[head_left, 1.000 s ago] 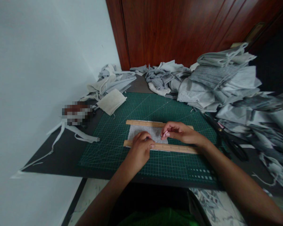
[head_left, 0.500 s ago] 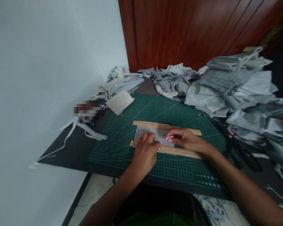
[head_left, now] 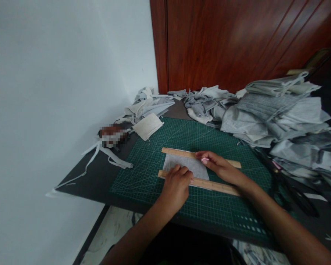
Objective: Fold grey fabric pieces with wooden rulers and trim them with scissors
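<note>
So the left hand (head_left: 178, 184) sits half-curled on the near ruler (head_left: 217, 186), can't tell if gripping; right hand (head_left: 220, 168) pinches something small and pink (head_left: 205, 161) by the far ruler (head_left: 179, 152).

rulers (head_left: 212, 184): smooth wood | swatch (head_left: 196, 168): matt cloth | mat (head_left: 187, 132): matt plastic | door (head_left: 237, 40): glossy wood

Dim, soft light leaves a faint sheen on the door (head_left: 237, 44).

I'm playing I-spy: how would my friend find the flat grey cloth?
On the green gridded cutting mat lie two straight, tan wooden rulers. The flat grey cloth shows between them; unlike the crumpled grey fabric heaps, it has rulers along two edges.
</note>
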A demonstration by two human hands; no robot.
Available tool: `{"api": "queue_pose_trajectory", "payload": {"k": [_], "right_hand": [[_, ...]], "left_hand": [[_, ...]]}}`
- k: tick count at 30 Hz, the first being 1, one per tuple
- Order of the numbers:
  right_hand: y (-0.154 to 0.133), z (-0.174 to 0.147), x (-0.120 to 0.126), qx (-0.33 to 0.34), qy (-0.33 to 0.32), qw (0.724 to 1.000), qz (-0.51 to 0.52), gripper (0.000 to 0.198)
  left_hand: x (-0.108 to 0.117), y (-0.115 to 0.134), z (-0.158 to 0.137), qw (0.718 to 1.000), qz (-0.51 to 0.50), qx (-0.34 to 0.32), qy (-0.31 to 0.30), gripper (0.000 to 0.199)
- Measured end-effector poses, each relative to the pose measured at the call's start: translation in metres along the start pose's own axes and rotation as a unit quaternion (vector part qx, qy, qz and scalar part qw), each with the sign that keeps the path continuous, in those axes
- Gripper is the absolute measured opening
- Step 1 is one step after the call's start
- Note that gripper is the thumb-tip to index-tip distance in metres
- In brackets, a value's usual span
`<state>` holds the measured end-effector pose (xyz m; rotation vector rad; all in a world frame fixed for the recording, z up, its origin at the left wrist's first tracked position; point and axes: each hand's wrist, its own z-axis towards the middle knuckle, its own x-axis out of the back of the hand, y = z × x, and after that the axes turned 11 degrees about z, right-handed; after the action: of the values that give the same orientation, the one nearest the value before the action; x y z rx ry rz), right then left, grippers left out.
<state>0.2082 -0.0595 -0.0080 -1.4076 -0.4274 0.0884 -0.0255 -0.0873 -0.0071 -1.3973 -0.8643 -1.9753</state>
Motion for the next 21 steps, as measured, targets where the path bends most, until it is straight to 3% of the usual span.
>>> {"api": "queue_pose_trajectory", "payload": {"k": [8, 15, 21], "right_hand": [[0.008, 0.001, -0.006, 0.02, 0.022, 0.999, -0.021, 0.017], [0.012, 0.003, -0.01, 0.068, 0.07, 0.995, -0.024, 0.019], [-0.001, 0.003, -0.008, 0.077, 0.131, 0.988, -0.041, 0.018]], "left_hand": [[0.0, -0.001, -0.001, 1.0, -0.022, 0.0, 0.014, 0.022], [-0.005, -0.013, 0.002, 0.99, -0.141, -0.007, 0.018, 0.02], [-0.013, -0.024, 0.005, 0.976, -0.218, -0.012, 0.027, 0.02]]}}
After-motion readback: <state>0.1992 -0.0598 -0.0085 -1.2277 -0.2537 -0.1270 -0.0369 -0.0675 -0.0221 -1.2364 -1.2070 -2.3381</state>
